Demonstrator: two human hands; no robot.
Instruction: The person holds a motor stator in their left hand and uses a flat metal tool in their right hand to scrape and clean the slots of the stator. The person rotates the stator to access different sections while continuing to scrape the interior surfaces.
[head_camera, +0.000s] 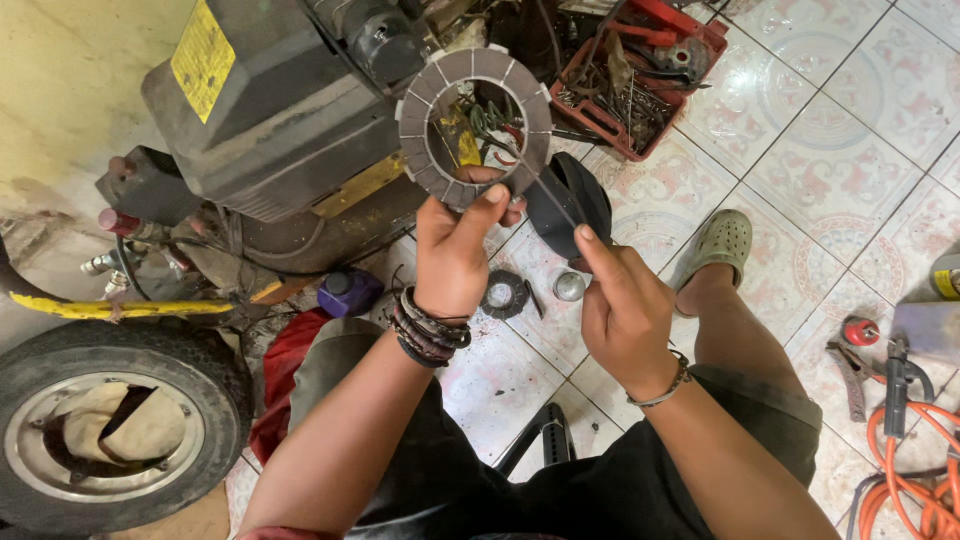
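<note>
My left hand (455, 250) holds up a grey ring-shaped friction disc (474, 126) by its lower edge, thumb on its face; the disc has segmented pads and small tabs round its rim. My right hand (622, 300) pinches a thin dark rod or wire (540, 180) whose tip reaches into the disc's opening. Beaded bracelets sit on the left wrist, a thin one on the right. Below the hands a dark round gear-like part (504, 294) and a small shiny metal cap (569, 287) lie on the tiled floor.
A dark engine block with a yellow label (270, 110) stands ahead, a small wheel (110, 430) at lower left. A red tray of tools (640, 75) sits on the floor behind. Orange cable and clamps (900, 440) lie right. My foot in a green clog (715, 245).
</note>
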